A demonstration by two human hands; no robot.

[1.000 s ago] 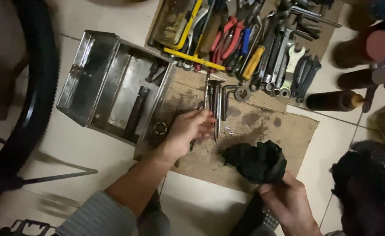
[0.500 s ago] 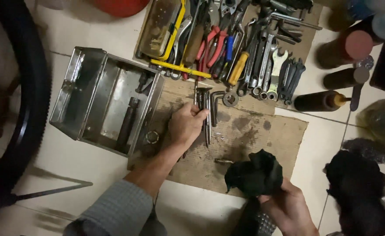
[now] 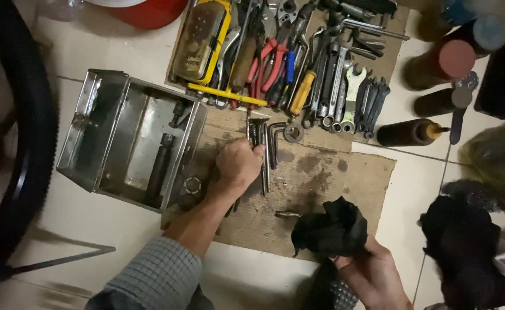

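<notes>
Down the left edge of the frame curves a black tyre (image 3: 31, 143), resting on the tiled floor (image 3: 109, 229). Beside it, left of centre, sits an open metal toolbox (image 3: 129, 143) with a dark cylindrical tool lying inside, its lid swung out so the inside is easy to reach. A stained sheet of cardboard (image 3: 327, 178) covers the floor in the middle of the frame, seemingly to keep grease off the tiles. Along the top, a second sheet carries a laid-out row of pliers, spanners and screwdrivers (image 3: 298, 69), spread side by side so each can be seen. At the lower right lies a heap of dark cloth (image 3: 464, 252). At the upper right stand brown bottles (image 3: 413, 132).

The right hand (image 3: 373, 275), at the bottom of the frame, is closed around a black rag (image 3: 330, 229), bunched up in the fingers. The left hand (image 3: 238, 166), in the centre, curls over a cluster of L-shaped hex keys (image 3: 266, 149) on the cardboard, fingers narrowed on them; whether any is lifted, I cannot tell.
</notes>
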